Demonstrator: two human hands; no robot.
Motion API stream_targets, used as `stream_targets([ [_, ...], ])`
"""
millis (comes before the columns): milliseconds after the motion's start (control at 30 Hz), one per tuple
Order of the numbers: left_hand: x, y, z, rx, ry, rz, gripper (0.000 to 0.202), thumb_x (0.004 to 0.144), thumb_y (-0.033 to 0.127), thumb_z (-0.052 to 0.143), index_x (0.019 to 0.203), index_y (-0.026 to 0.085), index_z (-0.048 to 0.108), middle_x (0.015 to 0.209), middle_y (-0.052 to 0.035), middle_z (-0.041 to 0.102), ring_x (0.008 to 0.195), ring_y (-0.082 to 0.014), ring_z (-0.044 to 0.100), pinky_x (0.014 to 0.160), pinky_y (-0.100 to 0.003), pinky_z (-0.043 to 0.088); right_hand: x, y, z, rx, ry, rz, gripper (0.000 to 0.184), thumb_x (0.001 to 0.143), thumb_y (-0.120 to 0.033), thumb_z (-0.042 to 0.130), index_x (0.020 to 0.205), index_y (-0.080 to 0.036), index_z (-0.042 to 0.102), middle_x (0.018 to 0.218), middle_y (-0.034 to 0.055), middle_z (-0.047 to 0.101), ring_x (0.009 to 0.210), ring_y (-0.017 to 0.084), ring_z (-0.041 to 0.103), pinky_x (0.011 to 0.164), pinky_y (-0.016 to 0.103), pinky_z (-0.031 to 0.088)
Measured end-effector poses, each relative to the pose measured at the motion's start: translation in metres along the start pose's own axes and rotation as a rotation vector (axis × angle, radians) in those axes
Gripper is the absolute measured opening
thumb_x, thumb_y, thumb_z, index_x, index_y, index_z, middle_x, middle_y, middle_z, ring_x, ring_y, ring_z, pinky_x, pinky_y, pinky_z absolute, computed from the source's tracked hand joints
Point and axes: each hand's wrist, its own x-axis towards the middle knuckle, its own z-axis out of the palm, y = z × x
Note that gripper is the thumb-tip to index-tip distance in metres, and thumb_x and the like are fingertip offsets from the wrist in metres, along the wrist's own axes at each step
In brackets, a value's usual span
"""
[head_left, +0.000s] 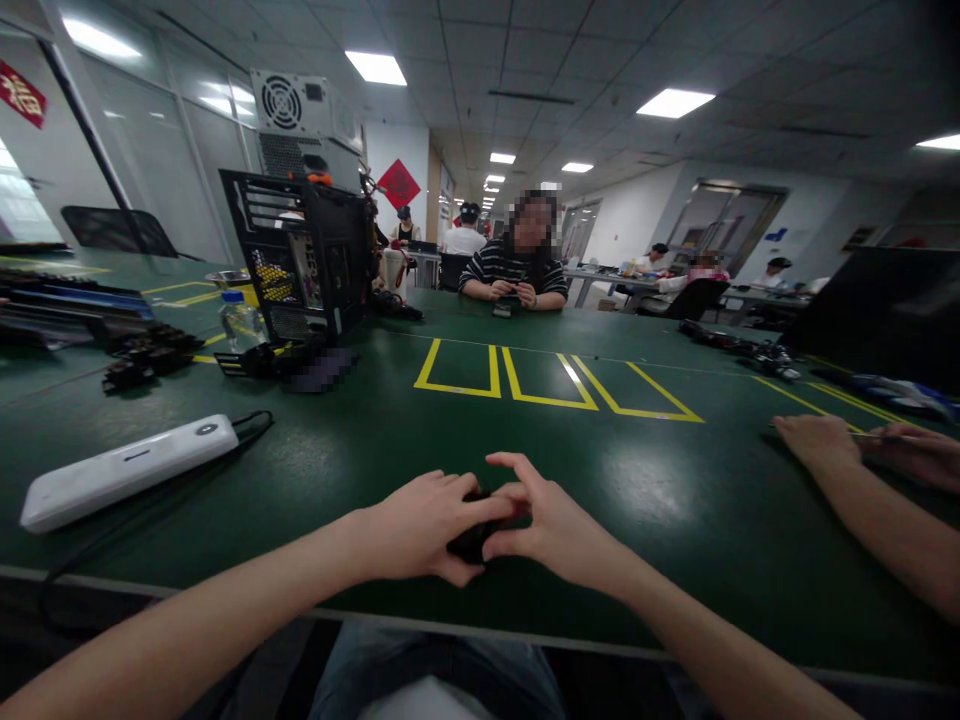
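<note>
Just above the green tabletop, near its front edge, my two hands meet around a small black object [469, 543]. My left hand [427, 525] curls over it from the left, thumb and fingers closed on it. From the other side, my right hand [544, 525] grips its right end between the thumb and bent fingers, while one finger sticks out to the upper left. Most of the black object lies hidden behind my fingers, so its kind cannot be made out.
A white elongated device [131, 472] with a black cable lies at left. Behind it stand a clear bottle [241, 322] and an open computer case [300, 260]. Yellow tape outlines [551, 402] mark the table [360, 430]. Another person's hand [821, 440] is at right; someone sits opposite.
</note>
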Motion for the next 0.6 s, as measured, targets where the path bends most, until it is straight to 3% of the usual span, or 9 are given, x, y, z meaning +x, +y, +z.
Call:
stream_targets([
  [200,-0.042,0.01,0.01,-0.208,0.074,-0.21,0.042,0.064,0.036,0.054,0.104,0.03,0.044,0.093,-0.0022,0.049,0.08,-0.0181,0.05,0.068,-0.027,0.04,0.0,-0.007,0.038,0.369,-0.063,0.005,0.07,0.056,-0.024,0.069,0.113,-0.025,0.028,0.092,0.0024,0.06,0.082,0.016,0.059,0.076,0.034,0.046],
  [333,-0.071,-0.003,0.006,-0.326,0.148,-0.363,0.037,0.063,0.031,0.054,0.099,0.029,0.043,0.096,-0.0002,0.049,0.081,-0.0162,0.05,0.069,-0.024,0.041,0.001,-0.02,0.039,0.277,-0.203,-0.058,0.06,0.062,-0.029,0.064,0.114,-0.026,0.035,0.108,0.0066,0.051,0.085,0.017,0.057,0.074,0.034,0.047],
  [467,-0.118,-0.039,-0.005,-0.204,0.197,-0.602,0.03,0.068,0.038,0.048,0.095,0.027,0.041,0.093,0.0015,0.05,0.081,-0.0152,0.05,0.071,-0.024,0.039,-0.001,-0.014,0.011,-0.063,0.096,-0.141,0.046,0.065,-0.03,0.06,0.109,-0.028,0.044,0.113,0.0052,0.046,0.086,0.016,0.056,0.078,0.035,0.045],
  [600,-0.163,-0.085,-0.006,0.07,0.229,-0.846,0.035,0.067,0.05,0.047,0.092,0.027,0.04,0.085,0.0043,0.052,0.077,-0.0155,0.051,0.071,-0.024,0.037,0.001,0.012,-0.032,-0.172,0.326,-0.031,0.036,0.072,-0.034,0.05,0.107,-0.025,0.045,0.092,0.0039,0.057,0.08,0.017,0.059,0.073,0.034,0.047],
])
